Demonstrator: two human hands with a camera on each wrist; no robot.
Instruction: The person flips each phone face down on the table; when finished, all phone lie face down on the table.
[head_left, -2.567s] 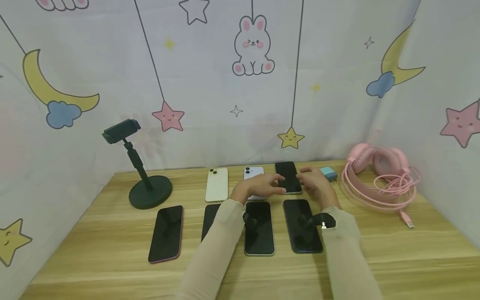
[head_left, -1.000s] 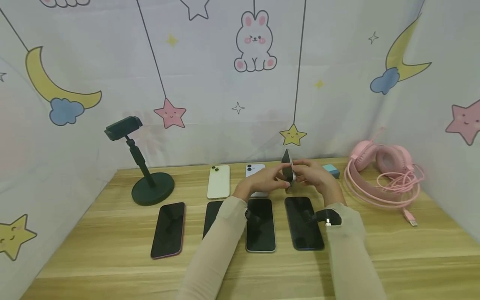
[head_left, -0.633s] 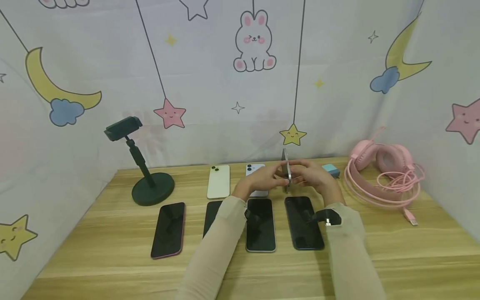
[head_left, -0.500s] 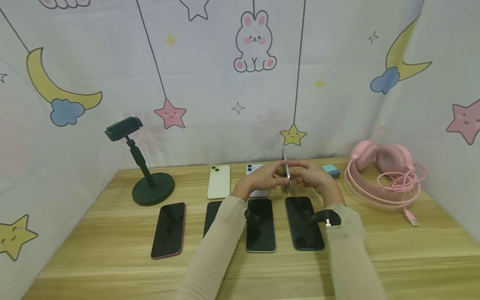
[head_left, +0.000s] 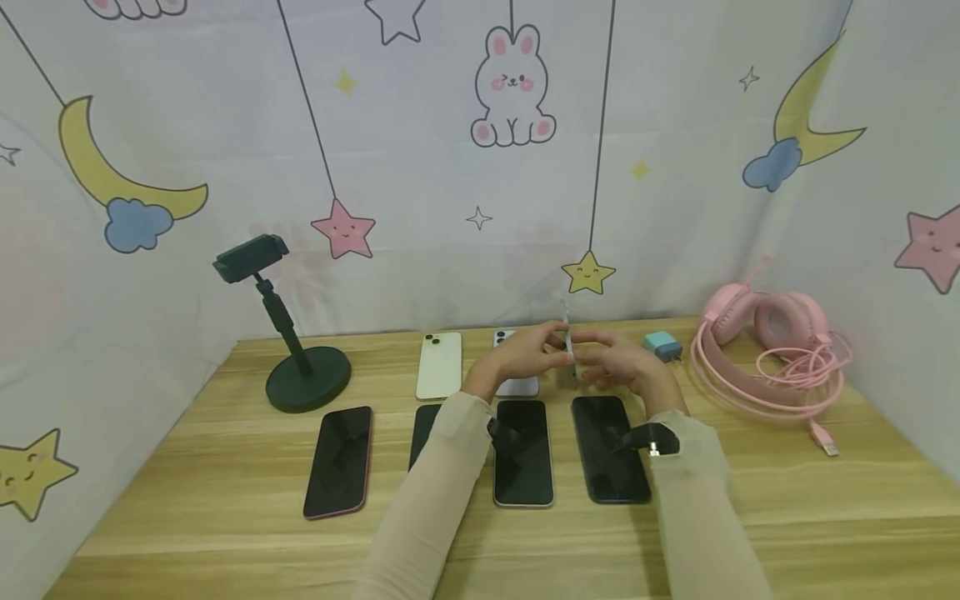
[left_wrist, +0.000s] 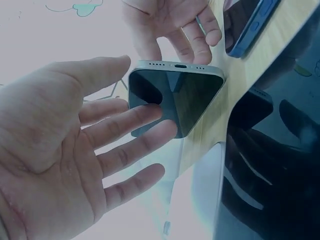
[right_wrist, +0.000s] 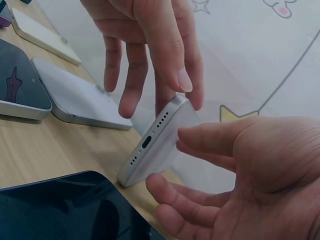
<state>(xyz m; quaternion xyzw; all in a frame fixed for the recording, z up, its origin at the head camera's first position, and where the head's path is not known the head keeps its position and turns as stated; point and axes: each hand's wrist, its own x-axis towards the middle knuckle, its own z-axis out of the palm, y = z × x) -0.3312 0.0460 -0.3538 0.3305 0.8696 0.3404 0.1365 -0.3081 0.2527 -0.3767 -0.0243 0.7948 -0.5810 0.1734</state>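
Note:
A smartphone (head_left: 568,340) stands tipped up on its long edge at the back of the table, between both hands. Its dark screen (left_wrist: 175,92) faces the left palm in the left wrist view, and its pale back (right_wrist: 162,142) faces the right hand. My left hand (head_left: 525,352) holds it by the upper edge, thumb on the corner beside the charging port. The right hand (head_left: 618,360) has its thumb right at the back and its fingers extended near the lower edge. Behind the left hand lies a pale lilac phone (head_left: 517,387), partly hidden.
In the front row lie a red-edged phone (head_left: 339,462), a phone (head_left: 425,425) partly under the left sleeve, a silver-edged phone (head_left: 522,462) and a dark blue phone (head_left: 611,454). Around them are a cream phone (head_left: 439,367), black stand (head_left: 307,379), charger (head_left: 663,346) and pink headphones (head_left: 757,350).
The phone lay flat, screen up; both hands have closed in and raised it onto its edge. Lately it has tipped further left, and the right hand has eased slightly back from it.

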